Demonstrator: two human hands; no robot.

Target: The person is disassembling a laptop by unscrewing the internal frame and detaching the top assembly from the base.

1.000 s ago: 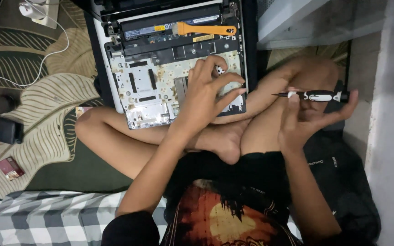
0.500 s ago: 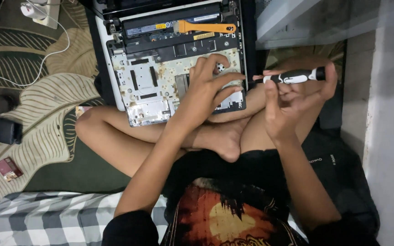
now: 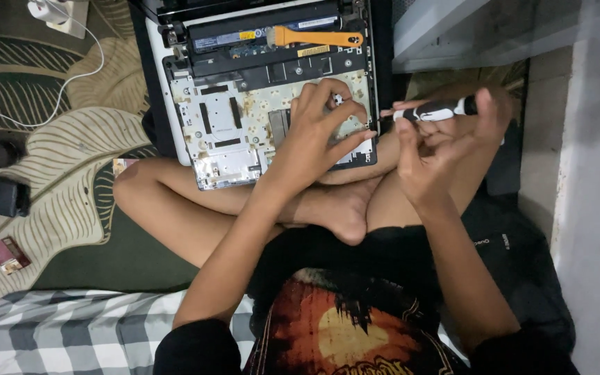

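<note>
Leaf-patterned rug [image 3: 57, 180] supports opened laptop [image 3: 244, 132]; left hand [image 3: 314, 132] spread steadies it, right hand [image 3: 439, 149] clamped on screwdriver [image 3: 435, 110].

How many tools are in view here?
2. A screwdriver is in the right hand, beside the open laptop. An orange pry tool lies across the laptop's far end. Others may be hidden.

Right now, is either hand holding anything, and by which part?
The right hand holds a screwdriver by its black-and-white handle, tip pointing left. The left hand holds nothing; its fingers rest on the opened laptop.
</note>
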